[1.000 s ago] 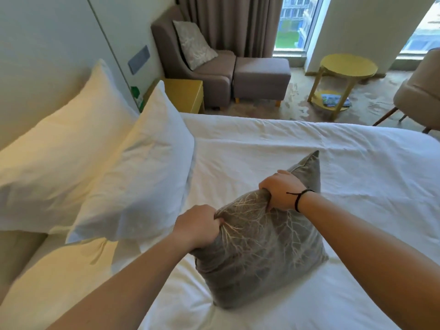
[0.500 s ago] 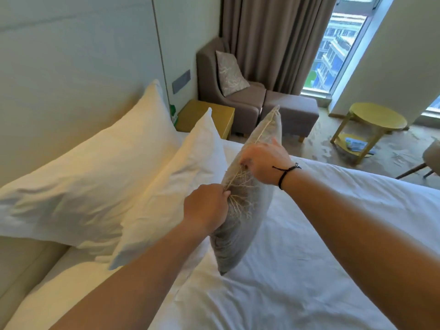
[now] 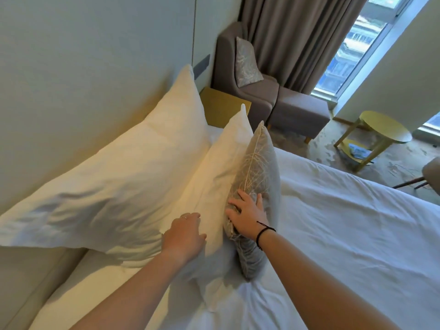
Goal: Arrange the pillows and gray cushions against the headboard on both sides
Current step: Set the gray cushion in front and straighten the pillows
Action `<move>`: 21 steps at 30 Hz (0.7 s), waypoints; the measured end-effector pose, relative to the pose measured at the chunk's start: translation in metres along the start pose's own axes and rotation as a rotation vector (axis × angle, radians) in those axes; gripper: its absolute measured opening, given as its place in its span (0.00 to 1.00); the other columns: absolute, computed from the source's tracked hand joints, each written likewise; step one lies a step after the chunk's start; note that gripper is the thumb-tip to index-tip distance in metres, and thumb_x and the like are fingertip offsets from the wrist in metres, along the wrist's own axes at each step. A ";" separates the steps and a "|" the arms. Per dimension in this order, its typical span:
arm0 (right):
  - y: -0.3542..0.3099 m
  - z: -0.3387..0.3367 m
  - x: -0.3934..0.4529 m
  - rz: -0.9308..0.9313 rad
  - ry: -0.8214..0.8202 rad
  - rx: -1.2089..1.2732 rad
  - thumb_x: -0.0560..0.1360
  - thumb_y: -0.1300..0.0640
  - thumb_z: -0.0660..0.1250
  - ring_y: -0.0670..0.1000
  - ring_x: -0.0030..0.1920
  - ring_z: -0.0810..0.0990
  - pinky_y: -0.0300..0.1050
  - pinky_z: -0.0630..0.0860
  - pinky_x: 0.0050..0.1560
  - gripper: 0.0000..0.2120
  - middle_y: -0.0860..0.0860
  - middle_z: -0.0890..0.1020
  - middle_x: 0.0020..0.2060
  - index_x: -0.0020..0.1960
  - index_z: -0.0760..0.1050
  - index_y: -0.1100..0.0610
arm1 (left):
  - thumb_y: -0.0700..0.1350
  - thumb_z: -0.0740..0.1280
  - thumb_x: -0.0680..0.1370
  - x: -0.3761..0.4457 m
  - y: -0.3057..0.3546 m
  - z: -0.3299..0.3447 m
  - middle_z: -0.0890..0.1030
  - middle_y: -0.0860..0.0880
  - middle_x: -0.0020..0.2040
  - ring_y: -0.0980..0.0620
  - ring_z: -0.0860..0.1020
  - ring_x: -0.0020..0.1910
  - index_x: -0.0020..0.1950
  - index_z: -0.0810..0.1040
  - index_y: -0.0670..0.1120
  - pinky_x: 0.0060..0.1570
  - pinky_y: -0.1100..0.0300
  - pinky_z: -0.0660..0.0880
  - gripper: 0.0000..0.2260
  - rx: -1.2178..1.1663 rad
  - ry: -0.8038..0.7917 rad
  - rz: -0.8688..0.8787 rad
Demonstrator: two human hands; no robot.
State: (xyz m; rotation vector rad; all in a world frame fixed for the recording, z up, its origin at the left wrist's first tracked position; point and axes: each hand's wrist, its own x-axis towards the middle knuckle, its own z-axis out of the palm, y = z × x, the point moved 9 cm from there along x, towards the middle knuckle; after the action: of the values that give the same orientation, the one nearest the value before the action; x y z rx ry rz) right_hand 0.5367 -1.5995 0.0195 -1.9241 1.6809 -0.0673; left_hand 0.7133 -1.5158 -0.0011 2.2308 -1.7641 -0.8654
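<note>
White bed (image 3: 345, 234) sheets run up to a pale headboard (image 3: 83, 79), where two pillows (image 3: 123, 177) lean. On this side the gray cushion (image 3: 258, 167) stands propped against the front pillow (image 3: 221, 172); right hand (image 3: 247, 216) presses it with spread fingers, left hand (image 3: 183, 234) rests loosely on the pillow. The other side is out of view, likely remaining.

Two white pillows (image 3: 114, 186) (image 3: 221, 177) and two gray cushions (image 3: 258, 184) (image 3: 246, 61) are counted. One armchair (image 3: 252, 91), one ottoman (image 3: 301, 113) and one round yellow table (image 3: 383, 126) are noted.
</note>
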 end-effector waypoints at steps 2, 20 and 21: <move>0.001 -0.001 -0.004 0.029 0.000 -0.014 0.76 0.38 0.59 0.59 0.77 0.36 0.72 0.50 0.72 0.20 0.39 0.55 0.77 0.67 0.70 0.36 | 0.54 0.69 0.73 -0.009 -0.020 0.012 0.71 0.47 0.67 0.43 0.73 0.64 0.71 0.62 0.53 0.58 0.46 0.74 0.29 0.042 -0.083 -0.037; -0.066 -0.013 -0.031 -0.324 0.023 -0.211 0.76 0.41 0.64 0.52 0.78 0.51 0.61 0.43 0.75 0.22 0.46 0.67 0.74 0.68 0.71 0.44 | 0.52 0.66 0.73 -0.075 -0.071 -0.039 0.81 0.53 0.54 0.48 0.79 0.52 0.55 0.77 0.56 0.46 0.56 0.75 0.11 0.017 0.030 -0.197; -0.073 -0.010 -0.031 -0.338 0.002 -0.185 0.76 0.42 0.64 0.52 0.77 0.53 0.60 0.46 0.76 0.22 0.46 0.68 0.73 0.68 0.71 0.44 | 0.53 0.66 0.74 -0.078 -0.078 -0.054 0.81 0.53 0.53 0.49 0.79 0.51 0.56 0.77 0.55 0.46 0.55 0.76 0.12 -0.002 0.071 -0.209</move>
State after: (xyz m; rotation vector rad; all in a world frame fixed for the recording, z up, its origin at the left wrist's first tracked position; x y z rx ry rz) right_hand 0.5918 -1.5714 0.0710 -2.3319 1.3867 -0.0451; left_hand 0.7969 -1.4329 0.0329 2.4450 -1.5192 -0.8136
